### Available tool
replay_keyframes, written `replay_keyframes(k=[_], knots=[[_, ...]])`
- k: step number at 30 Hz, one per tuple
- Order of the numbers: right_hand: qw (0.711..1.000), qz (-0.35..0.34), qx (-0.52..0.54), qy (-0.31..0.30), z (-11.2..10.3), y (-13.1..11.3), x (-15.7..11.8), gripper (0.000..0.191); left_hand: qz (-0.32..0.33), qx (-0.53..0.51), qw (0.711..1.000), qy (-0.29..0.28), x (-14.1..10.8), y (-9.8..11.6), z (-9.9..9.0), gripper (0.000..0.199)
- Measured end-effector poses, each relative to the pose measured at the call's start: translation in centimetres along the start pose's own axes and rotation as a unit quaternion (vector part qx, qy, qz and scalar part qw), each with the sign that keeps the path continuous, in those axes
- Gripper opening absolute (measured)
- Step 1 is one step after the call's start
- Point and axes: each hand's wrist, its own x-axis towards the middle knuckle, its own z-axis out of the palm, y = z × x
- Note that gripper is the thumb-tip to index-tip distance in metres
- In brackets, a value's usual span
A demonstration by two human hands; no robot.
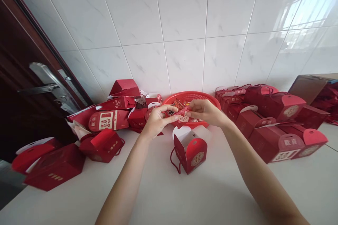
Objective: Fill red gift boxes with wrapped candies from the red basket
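Note:
Over a red plastic basket (211, 99), my left hand (155, 122) and my right hand (202, 113) meet at a small pinkish-red packet (182, 115). The fingers of each hand are pinched on it from opposite sides; its exact kind is too small to make out. Colourful wrapped packets (179, 104) lie in the basket, partly hidden by my hands. Just below my hands, a red gift box (194, 156) stands upright on the table with its top flaps apart, a white inside and a red cord handle hanging at its left.
On the left, several red boxes (59, 170) lie loosely, some with raised flaps. Rows of closed red boxes (266, 140) stand on the right. A cardboard box (306, 88) with red contents is at the far right. White tiled wall (185, 14) rises behind; a dark door (23, 70) stands left.

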Motion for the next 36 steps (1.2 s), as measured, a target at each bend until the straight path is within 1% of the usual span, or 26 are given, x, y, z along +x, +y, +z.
replay_keyframes(k=[2, 3, 5, 7, 9, 10, 11, 13, 15, 16, 18, 20, 22, 23, 24, 26, 28, 29, 31, 33, 34, 36], knots=[[1.000, 0.009, 0.011, 0.000, -0.1, -0.1, -0.1, 0.030, 0.003, 0.023, 1.000, -0.019, 0.1, -0.2, 0.0, 0.030], [1.000, 0.014, 0.008, -0.002, -0.2, -0.1, -0.1, 0.029, -0.001, 0.026, 1.000, -0.017, 0.2, -0.3, -0.1, 0.030], [0.999, 0.022, -0.018, -0.018, -0.5, -0.2, -0.3, 0.025, -0.008, 0.009, 1.000, 0.009, 0.4, -0.5, -0.3, 0.030], [0.996, 0.037, -0.060, -0.062, -0.7, -0.1, -0.3, 0.021, -0.007, -0.019, 0.999, 0.032, 0.6, -0.6, -0.5, 0.031], [0.986, 0.060, -0.099, -0.120, -0.6, 0.0, -0.3, 0.019, 0.003, -0.027, 0.999, 0.039, 0.7, -0.6, -0.6, 0.031], [0.983, 0.067, -0.114, -0.129, -0.5, 0.0, -0.3, 0.018, 0.008, -0.019, 0.999, 0.037, 0.7, -0.6, -0.6, 0.030], [0.982, 0.068, -0.126, -0.120, -0.3, 0.1, -0.2, 0.018, 0.010, -0.004, 0.999, 0.033, 0.7, -0.5, -0.6, 0.030], [0.987, 0.058, -0.137, -0.057, 0.0, 0.2, -0.1, 0.018, 0.012, 0.031, 0.999, 0.016, 0.5, -0.4, -0.6, 0.034], [0.993, 0.049, -0.106, 0.011, 0.3, 0.2, 0.0, 0.024, 0.018, 0.055, 0.998, -0.017, 0.3, -0.2, -0.4, 0.043], [0.995, 0.049, -0.080, 0.028, 0.4, 0.2, 0.1, 0.028, 0.022, 0.060, 0.997, -0.037, 0.1, -0.1, -0.3, 0.047], [0.998, 0.044, -0.032, 0.040, 0.5, 0.2, 0.1, 0.033, 0.025, 0.062, 0.994, -0.081, -0.1, 0.0, 0.0, 0.056], [0.999, 0.027, -0.014, 0.040, 0.5, 0.2, 0.2, 0.032, 0.014, 0.065, 0.991, -0.118, -0.4, 0.3, 0.4, 0.066], [0.999, 0.012, -0.015, 0.037, 0.4, 0.1, 0.2, 0.027, -0.003, 0.080, 0.987, -0.136, -0.6, 0.5, 0.6, 0.074], [0.999, 0.009, -0.017, 0.036, 0.3, 0.1, 0.1, 0.024, -0.012, 0.095, 0.986, -0.136, -0.8, 0.7, 0.7, 0.075], [0.999, 0.009, -0.021, 0.037, 0.2, 0.0, 0.1, 0.021, -0.020, 0.115, 0.984, -0.131, -0.9, 0.9, 0.7, 0.073], [0.998, 0.012, -0.043, 0.035, -0.1, -0.2, -0.1, 0.015, -0.037, 0.164, 0.978, -0.122, -1.1, 1.1, 0.5, 0.059], [0.995, 0.021, -0.091, 0.018, -0.3, -0.4, -0.4, 0.010, -0.058, 0.218, 0.965, -0.132, -1.2, 1.3, 0.2, 0.042], [0.992, 0.032, -0.119, -0.003, -0.3, -0.6, -0.5, 0.008, -0.069, 0.242, 0.957, -0.143, -1.3, 1.3, 0.0, 0.036], [0.983, 0.054, -0.167, -0.062, -0.1, -0.7, -0.6, 0.004, -0.087, 0.279, 0.941, -0.171, -1.4, 1.3, -0.3, 0.034], [0.973, 0.068, -0.190, -0.111, 0.1, -0.8, -0.6, 0.005, -0.105, 0.299, 0.929, -0.190, -1.4, 1.3, -0.4, 0.037], [0.970, 0.071, -0.200, -0.120, 0.2, -0.8, -0.5, 0.008, -0.114, 0.304, 0.925, -0.198, -1.5, 1.4, -0.5, 0.039], [0.965, 0.073, -0.228, -0.105, 0.3, -0.9, -0.5, 0.011, -0.126, 0.314, 0.918, -0.207, -1.5, 1.4, -0.5, 0.041]])
